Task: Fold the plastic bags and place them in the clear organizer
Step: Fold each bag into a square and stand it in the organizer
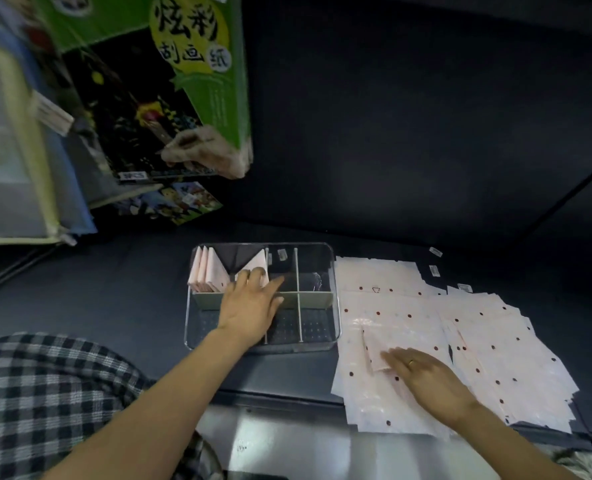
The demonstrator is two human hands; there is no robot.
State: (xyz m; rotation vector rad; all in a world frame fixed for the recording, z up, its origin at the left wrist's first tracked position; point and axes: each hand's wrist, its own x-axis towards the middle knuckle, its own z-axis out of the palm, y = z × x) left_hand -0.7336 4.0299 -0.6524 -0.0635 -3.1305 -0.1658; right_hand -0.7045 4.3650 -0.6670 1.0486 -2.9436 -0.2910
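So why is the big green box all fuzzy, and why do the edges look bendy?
Head view: the green box at top left is smeared by motion blur, while the left hand in the clear organizer stays fairly sharp; the wide-angle lens bows straight lines near the frame's edges; the dark table is dim, with glare on the plastic bags.

Clear glossy plastic organizer, thin shiny pink plastic bags, matt dark table
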